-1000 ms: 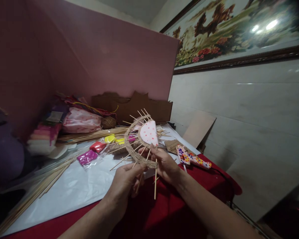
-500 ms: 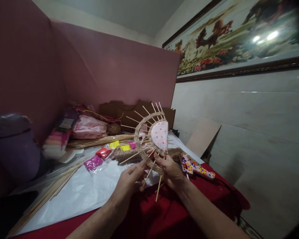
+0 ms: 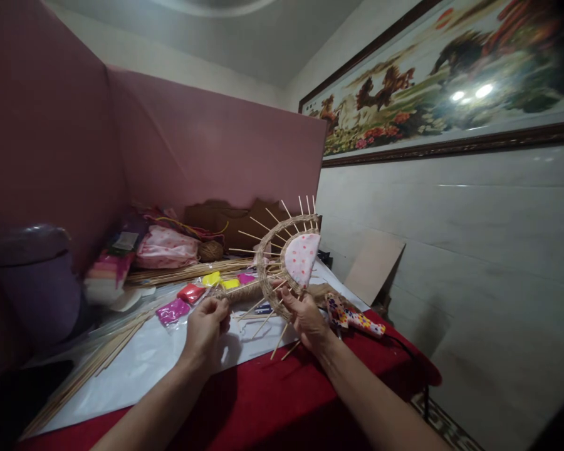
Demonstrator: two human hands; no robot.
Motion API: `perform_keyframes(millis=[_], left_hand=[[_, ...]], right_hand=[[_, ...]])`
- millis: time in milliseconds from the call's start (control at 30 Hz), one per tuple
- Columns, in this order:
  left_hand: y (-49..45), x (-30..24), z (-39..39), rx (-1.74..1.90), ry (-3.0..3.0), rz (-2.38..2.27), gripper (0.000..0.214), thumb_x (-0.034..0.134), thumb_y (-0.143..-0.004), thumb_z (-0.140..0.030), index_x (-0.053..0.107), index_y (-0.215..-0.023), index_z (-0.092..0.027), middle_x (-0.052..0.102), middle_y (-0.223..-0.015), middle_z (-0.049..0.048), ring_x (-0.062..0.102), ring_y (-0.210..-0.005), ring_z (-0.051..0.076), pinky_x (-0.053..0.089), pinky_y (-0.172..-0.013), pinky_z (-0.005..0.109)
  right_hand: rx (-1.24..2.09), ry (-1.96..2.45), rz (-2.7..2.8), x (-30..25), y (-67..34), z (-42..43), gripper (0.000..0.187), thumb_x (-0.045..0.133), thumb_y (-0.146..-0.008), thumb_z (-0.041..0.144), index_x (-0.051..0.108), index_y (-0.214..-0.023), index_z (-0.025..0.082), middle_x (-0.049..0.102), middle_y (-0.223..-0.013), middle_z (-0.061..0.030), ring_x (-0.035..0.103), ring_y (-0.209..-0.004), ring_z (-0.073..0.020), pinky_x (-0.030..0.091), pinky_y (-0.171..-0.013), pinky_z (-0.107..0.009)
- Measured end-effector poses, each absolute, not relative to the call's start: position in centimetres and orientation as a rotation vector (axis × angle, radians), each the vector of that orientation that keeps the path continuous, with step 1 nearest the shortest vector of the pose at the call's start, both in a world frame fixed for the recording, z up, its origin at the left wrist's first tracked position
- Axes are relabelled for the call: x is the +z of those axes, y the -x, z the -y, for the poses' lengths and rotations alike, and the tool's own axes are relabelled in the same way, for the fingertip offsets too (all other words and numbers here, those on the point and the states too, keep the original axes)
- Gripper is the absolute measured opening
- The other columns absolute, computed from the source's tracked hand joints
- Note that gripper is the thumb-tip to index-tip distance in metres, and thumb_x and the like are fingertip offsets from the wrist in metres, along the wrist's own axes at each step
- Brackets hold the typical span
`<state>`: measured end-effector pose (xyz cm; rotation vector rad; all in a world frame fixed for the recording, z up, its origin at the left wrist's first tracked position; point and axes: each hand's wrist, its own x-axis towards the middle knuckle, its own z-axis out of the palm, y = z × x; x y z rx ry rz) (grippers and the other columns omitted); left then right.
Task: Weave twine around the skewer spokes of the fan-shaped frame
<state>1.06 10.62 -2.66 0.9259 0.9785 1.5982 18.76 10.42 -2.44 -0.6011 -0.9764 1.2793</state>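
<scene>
My right hand [image 3: 310, 319] grips the lower edge of a half-round stick-and-twine frame [image 3: 264, 268], thumb in front. Thin wooden sticks fan outward from it like rays through a curved braided twine band. At its centre is a half-round pad [image 3: 301, 258] of pale pink fabric with red dots. To the left, my left hand [image 3: 207, 332] is closed in a pinch close to the outer stick ends. What its fingers hold, if anything, is too small to make out. A flower-patterned tool with a cord [image 3: 357, 319], perhaps a glue gun, lies right of my right hand.
A white sheet [image 3: 145, 369] covers part of the red tablecloth [image 3: 272, 401]. Bundled sticks [image 3: 108, 341], coloured clay packets [image 3: 191, 292], a twine ball [image 3: 210, 250] and dotted fabric [image 3: 167, 246] lie behind and left. A purple bin [image 3: 37, 294] stands far left; cardboard [image 3: 373, 263] leans on the wall.
My left hand has left the frame's lower edge and moved left, now pinched beside the stick ends. My right hand still holds the frame. The view has shifted slightly.
</scene>
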Motion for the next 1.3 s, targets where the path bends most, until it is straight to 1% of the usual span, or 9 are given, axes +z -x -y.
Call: perform_keyframes(millis=[400,567,667,767,933,1067,1167,1233,1300], left_hand=[[-0.8,-1.6,-10.4,1.609,-0.952,-0.842,0.036,0.077,-0.049,-0.034,0.046,-0.054,-0.017,0.047,-0.044,-0.0054,0.034,-0.037,0.003,0.023,-0.036,0.016],[-0.5,-1.3,-10.3,1.556,-0.906,-0.843,0.032,0.070,-0.061,-0.036,0.043,-0.062,-0.019,0.040,-0.039,-0.0091,0.027,-0.032,0.004,0.018,-0.034,0.015],[-0.2,-1.3,-10.6,1.540,-0.889,-0.864,0.025,0.066,-0.065,-0.032,0.045,-0.061,-0.018,0.045,-0.042,-0.0062,0.035,-0.034,0.005,0.024,-0.036,0.016],[0.2,-1.5,-11.1,1.565,-0.873,-0.912,0.024,0.067,-0.059,-0.020,0.044,-0.054,-0.016,0.048,-0.043,-0.0042,0.043,-0.039,0.005,0.031,-0.040,0.016],[0.6,-1.9,-11.4,1.534,-0.879,-0.970,0.023,0.066,-0.053,-0.015,0.043,-0.051,-0.017,0.047,-0.042,-0.0046,0.041,-0.036,0.005,0.028,-0.037,0.017],[0.3,-2.0,-11.1,1.489,-0.929,-0.953,0.027,0.068,-0.054,-0.020,0.041,-0.054,-0.017,0.049,-0.044,-0.0054,0.039,-0.034,0.004,0.026,-0.036,0.014],[-0.2,-1.9,-10.8,1.402,-1.000,-0.911,0.030,0.069,-0.057,-0.030,0.041,-0.057,-0.019,0.044,-0.038,-0.0078,0.032,-0.028,0.003,0.019,-0.032,0.014],[-0.4,-1.7,-10.5,1.301,-1.064,-0.872,0.029,0.070,-0.058,-0.032,0.045,-0.059,-0.019,0.042,-0.035,-0.0079,0.028,-0.026,0.004,0.015,-0.031,0.015],[-0.5,-1.3,-10.0,1.178,-1.138,-0.814,0.025,0.072,-0.057,-0.030,0.051,-0.060,-0.017,0.045,-0.035,-0.0054,0.031,-0.026,0.005,0.016,-0.030,0.016]], right_hand=[[1.213,0.610,1.074,-3.8,-19.1,-11.7,0.034,0.073,-0.070,0.039,0.068,-0.097,0.020,0.064,-0.083,-0.0015,0.057,-0.077,-0.0117,0.043,-0.073,-0.023],[1.184,0.628,1.055,-3.7,-19.0,-11.5,0.037,0.076,-0.065,0.038,0.069,-0.096,0.018,0.064,-0.080,-0.0016,0.057,-0.074,-0.0121,0.043,-0.071,-0.024],[1.157,0.638,1.038,-3.6,-19.0,-11.3,0.037,0.076,-0.065,0.038,0.069,-0.095,0.017,0.064,-0.077,-0.0012,0.056,-0.071,-0.0120,0.044,-0.068,-0.023],[1.132,0.640,1.020,-3.4,-19.0,-11.2,0.035,0.074,-0.067,0.038,0.068,-0.094,0.017,0.063,-0.074,0.0000,0.054,-0.066,-0.0105,0.043,-0.061,-0.022],[1.157,0.587,1.001,-1.1,-17.7,-11.4,0.039,0.073,-0.067,0.042,0.066,-0.098,0.020,0.063,-0.079,0.0004,0.053,-0.062,-0.0096,0.042,-0.054,-0.021],[1.200,0.508,0.927,1.3,-15.4,-11.8,0.045,0.076,-0.063,0.039,0.063,-0.103,0.023,0.062,-0.083,0.0014,0.053,-0.062,-0.0088,0.042,-0.051,-0.020],[1.153,0.536,0.908,2.1,-13.4,-12.7,0.048,0.075,-0.062,0.040,0.063,-0.105,0.023,0.061,-0.084,0.0014,0.051,-0.060,-0.0082,0.038,-0.046,-0.018],[1.122,0.550,0.916,2.2,-12.1,-13.5,0.050,0.074,-0.062,0.043,0.062,-0.107,0.023,0.060,-0.083,0.0011,0.049,-0.059,-0.0079,0.034,-0.045,-0.017],[1.099,0.542,0.960,2.1,-11.0,-14.5,0.054,0.073,-0.063,0.046,0.061,-0.109,0.022,0.060,-0.082,0.0010,0.049,-0.060,-0.0082,0.035,-0.046,-0.017]])
